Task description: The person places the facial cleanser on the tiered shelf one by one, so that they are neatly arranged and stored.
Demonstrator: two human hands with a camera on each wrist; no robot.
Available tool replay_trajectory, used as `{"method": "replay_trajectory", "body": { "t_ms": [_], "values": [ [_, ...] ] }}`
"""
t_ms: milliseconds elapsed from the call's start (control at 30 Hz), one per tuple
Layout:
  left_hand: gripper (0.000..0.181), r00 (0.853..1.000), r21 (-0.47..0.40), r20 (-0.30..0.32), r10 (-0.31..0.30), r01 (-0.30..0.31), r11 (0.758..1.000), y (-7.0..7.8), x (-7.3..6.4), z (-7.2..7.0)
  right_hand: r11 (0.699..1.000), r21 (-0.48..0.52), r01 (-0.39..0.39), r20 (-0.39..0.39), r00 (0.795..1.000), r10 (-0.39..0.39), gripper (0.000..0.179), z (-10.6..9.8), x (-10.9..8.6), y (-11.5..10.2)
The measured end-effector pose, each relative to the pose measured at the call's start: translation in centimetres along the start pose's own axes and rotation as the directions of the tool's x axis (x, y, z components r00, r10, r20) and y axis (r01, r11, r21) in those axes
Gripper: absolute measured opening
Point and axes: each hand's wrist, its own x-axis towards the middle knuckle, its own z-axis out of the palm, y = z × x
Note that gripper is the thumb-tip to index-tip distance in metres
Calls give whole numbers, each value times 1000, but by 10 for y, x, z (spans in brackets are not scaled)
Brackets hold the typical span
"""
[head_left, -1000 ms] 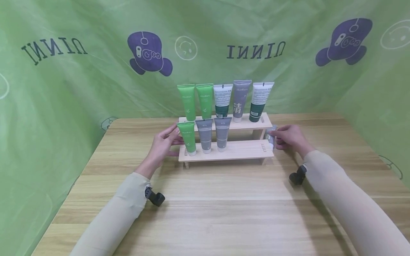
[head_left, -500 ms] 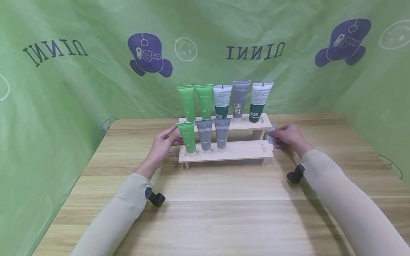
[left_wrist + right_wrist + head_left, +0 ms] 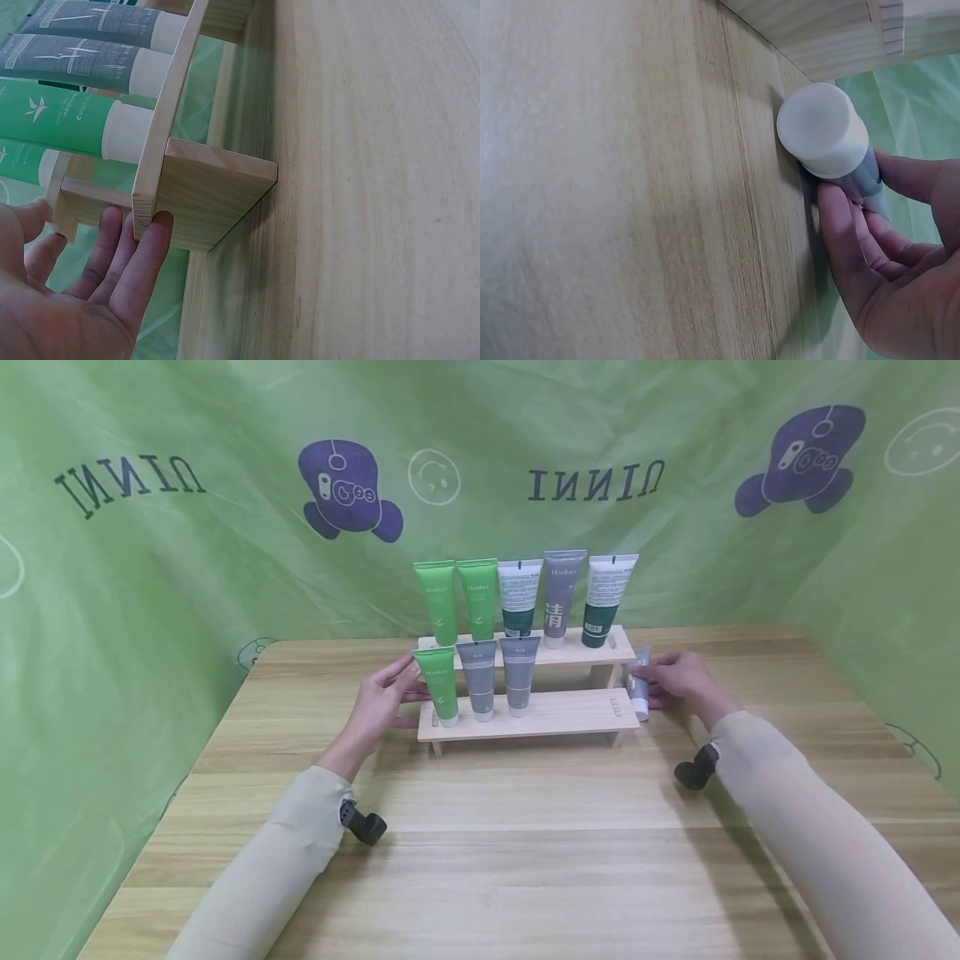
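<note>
At the right end of the wooden rack [image 3: 555, 714], my right hand [image 3: 681, 679] pinches a small grey squeeze tube [image 3: 638, 689] between thumb and fingers. Its white cap [image 3: 821, 127] points toward the camera in the right wrist view, close over the tabletop. On the rack's other side my left hand [image 3: 377, 697] has its fingers extended, fingertips [image 3: 159, 225] touching the end of the lower shelf. Nearest to it stands a green tube [image 3: 438, 683] on that shelf. Two grey tubes [image 3: 480, 677] are beside the green one, all upright on their caps.
The rack's upper shelf [image 3: 573, 652] bears two green tubes [image 3: 478, 599], a purple-grey tube [image 3: 562, 597] and two white-and-dark-green tubes [image 3: 609, 597]. A green printed curtain [image 3: 480, 410] hangs behind and beside the wooden table [image 3: 525, 860].
The grey tube in my right hand has come slightly forward and out from behind the rack's end, so its white cap now shows in the head view. My left hand stays in place.
</note>
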Motion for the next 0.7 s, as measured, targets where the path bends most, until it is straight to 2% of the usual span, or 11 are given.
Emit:
{"method": "replay_trajectory", "body": {
  "t_ms": [467, 700],
  "values": [
    [55, 1000, 11, 8, 10, -10, 1000, 0, -1, 1, 998, 46, 35, 54, 998, -37, 66, -11, -8, 10],
    [55, 1000, 6, 5, 4, -4, 1000, 0, 0, 0, 984, 167, 65, 64, 995, -76, 64, -18, -14, 18]
  ]
}}
